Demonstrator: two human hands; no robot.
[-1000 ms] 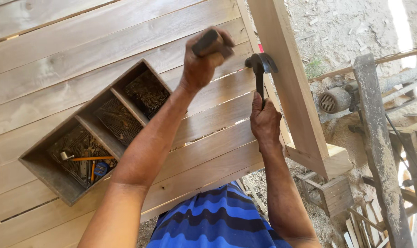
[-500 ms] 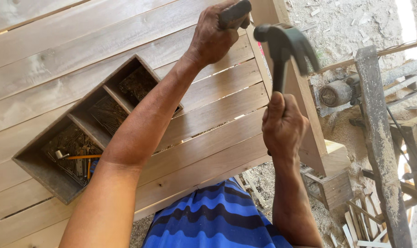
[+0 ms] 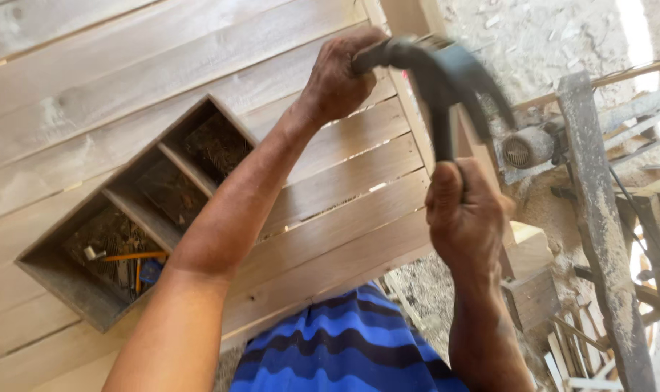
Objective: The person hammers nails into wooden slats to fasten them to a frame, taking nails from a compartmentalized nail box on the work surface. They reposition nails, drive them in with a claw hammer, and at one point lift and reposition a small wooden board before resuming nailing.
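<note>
My left hand [image 3: 341, 76] is closed around a short dark tool [image 3: 373, 54] held against the upright wooden beam [image 3: 406, 14] at the edge of a planked panel [image 3: 330, 210]. My right hand [image 3: 464, 218] grips the handle of a claw hammer [image 3: 446, 80]. The hammer is raised close to the camera, and its dark head sits right beside the tool in my left hand. Whether head and tool touch is unclear because of blur. My blue striped shirt [image 3: 344, 348] shows below.
A wooden box [image 3: 68, 283] with three compartments lies on the planks at the left, holding nails and an orange-handled item [image 3: 130, 256]. At the right stand a small motor [image 3: 526, 149], a grey wooden post [image 3: 598, 218] and wood offcuts [image 3: 533, 290] on dusty ground.
The hammer has swung up from low by the beam to a raised position near the camera. My right hand came closer with it. My left hand stayed at the beam with its tool.
</note>
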